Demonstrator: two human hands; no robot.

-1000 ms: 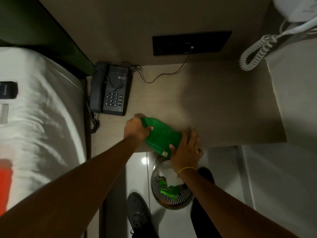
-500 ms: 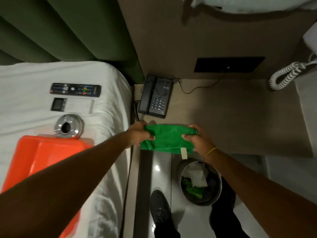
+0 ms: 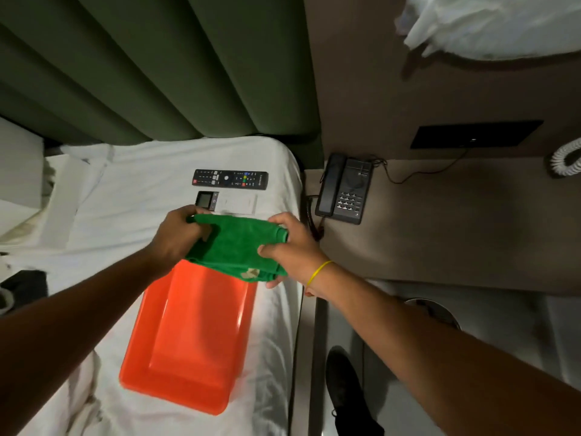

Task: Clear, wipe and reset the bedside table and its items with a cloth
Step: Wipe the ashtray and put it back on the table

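Both hands hold a folded green cloth [image 3: 239, 247] above the bed. My left hand [image 3: 179, 234] grips its left end and my right hand [image 3: 292, 247] its right end. Under the cloth lies an orange tray [image 3: 188, 341] on the white sheet. Beyond the cloth are a black TV remote [image 3: 230, 179] and a white remote with a small screen [image 3: 226, 202]. A black desk phone [image 3: 344, 188] stands at the left end of the beige bedside table [image 3: 456, 228]. The cloth hides the tray's far edge.
A green padded headboard [image 3: 157, 73] rises behind the bed. A dark wall panel [image 3: 474, 135] sits above the table, with a coiled white cord [image 3: 566, 158] at right. A round bin [image 3: 437, 309] stands on the floor below the table, and a dark shoe [image 3: 345, 372] is near the bed.
My hands have carried the green cloth from the table's front edge leftward, over the bed and the orange tray. The view has swung left with them.
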